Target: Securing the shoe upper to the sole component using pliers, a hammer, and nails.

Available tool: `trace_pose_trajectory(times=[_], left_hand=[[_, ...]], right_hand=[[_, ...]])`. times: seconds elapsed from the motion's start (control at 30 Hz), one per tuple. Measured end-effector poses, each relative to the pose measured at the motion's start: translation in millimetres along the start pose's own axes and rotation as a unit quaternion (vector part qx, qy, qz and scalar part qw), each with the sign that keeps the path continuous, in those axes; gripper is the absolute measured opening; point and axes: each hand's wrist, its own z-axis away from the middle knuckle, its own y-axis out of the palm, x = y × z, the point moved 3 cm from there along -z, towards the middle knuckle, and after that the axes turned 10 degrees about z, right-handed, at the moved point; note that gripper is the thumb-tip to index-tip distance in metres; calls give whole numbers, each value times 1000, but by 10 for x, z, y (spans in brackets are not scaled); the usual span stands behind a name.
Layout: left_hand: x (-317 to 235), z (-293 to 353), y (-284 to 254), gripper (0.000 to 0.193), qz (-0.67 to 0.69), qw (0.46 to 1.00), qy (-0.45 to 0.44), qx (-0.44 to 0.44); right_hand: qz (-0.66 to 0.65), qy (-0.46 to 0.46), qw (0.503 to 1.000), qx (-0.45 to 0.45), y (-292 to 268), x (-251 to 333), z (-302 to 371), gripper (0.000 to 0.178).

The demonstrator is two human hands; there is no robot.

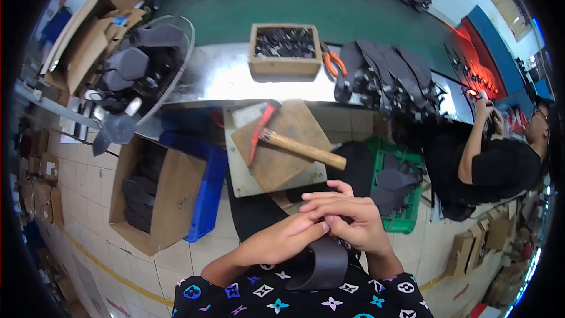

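Note:
My left hand point(281, 239) and my right hand point(355, 222) meet above my lap, fingers bent and overlapping, thumbs close together. Whatever is pinched between them is hidden by the fingers. Directly beneath, against my patterned shirt, is a dark grey curved piece point(329, 263), like a sandal strap; its upper end disappears under my hands. Just beyond my hands, a hammer point(303, 149) with a red head and wooden handle rests on a worn brown board point(292, 119). That board lies on a pale metal plate point(243, 184).
A wooden box point(286, 71) of small dark parts stands on the metal bench, beside orange-handled pliers point(334, 63). Dark sole-shaped pieces point(391, 65) are heaped to the right. A cardboard box point(170, 200) and green crate point(401, 222) flank me. A co-worker point(500, 159) sits at right.

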Motion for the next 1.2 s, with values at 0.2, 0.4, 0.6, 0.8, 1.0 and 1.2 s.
trace_pose_trajectory(times=[0.2, 0.4, 0.6, 0.8, 1.0, 1.2], left_hand=[[298, -135, -70, 38, 46, 998, 41, -8], [465, 230, -61, 75, 289, 954, -36, -72], [-137, 287, -285, 35, 22, 991, 52, -123], [-1108, 991, -1795, 67, -147, 794, 311, -501], [-1611, 1044, -2084, 88, -375, 518, 331, -694], [-1070, 146, -1046, 95, -499, 624, 235, -554]], right_hand=[[-116, 168, 979, 4, 76, -174, 102, 31], [-48, 108, 970, -212, -75, -305, 198, 26], [104, 86, 963, -235, -284, -322, -307, 29], [362, 71, 839, -399, -1241, -872, -549, 35], [517, 111, 782, -330, -2448, -1660, -789, 37], [3, 66, 944, -323, -1767, -907, -1806, 29]])
